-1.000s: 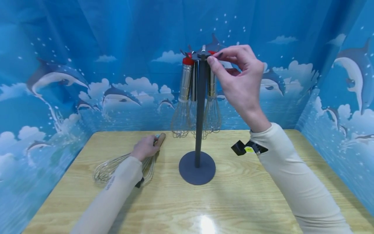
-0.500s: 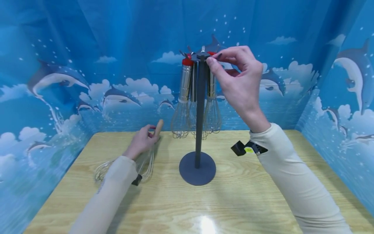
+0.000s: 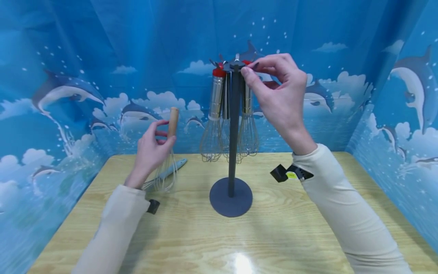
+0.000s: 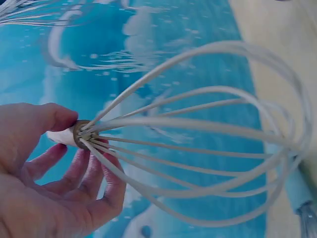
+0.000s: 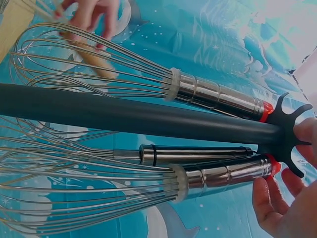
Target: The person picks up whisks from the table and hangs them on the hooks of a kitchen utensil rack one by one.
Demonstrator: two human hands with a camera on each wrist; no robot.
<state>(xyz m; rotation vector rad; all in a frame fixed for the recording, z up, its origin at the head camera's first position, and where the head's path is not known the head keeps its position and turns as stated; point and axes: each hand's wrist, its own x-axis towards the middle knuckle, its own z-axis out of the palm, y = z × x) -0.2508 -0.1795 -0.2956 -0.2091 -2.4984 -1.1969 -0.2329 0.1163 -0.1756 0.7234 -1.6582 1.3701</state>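
My left hand [image 3: 150,150] holds a whisk [image 3: 173,121] by its wooden handle, thumb and fingers near the handle's lower end. The whisk is upright, its pale wire loops [image 4: 198,123] downward. My right hand [image 3: 282,95] pinches a hook at the top of a dark whisk stand [image 3: 234,129]. Two steel whisks with red tops hang from the stand, one on the left [image 3: 216,97] and one on the right [image 3: 247,101]. A plain steel-handled whisk [image 5: 198,154] hangs between them, partly hidden by the post in the head view.
A whisk with a light blue handle [image 3: 174,168] lies on the wooden table [image 3: 191,243], behind the held whisk's loops. The stand's round base [image 3: 230,205] sits mid-table. A blue dolphin-print curtain [image 3: 154,57] encloses the back and sides.
My left hand has lifted the wooden-handled whisk from the table and turned it upright, moving up and slightly left. The blue-handled whisk has come into view. My right hand stays at the hook.
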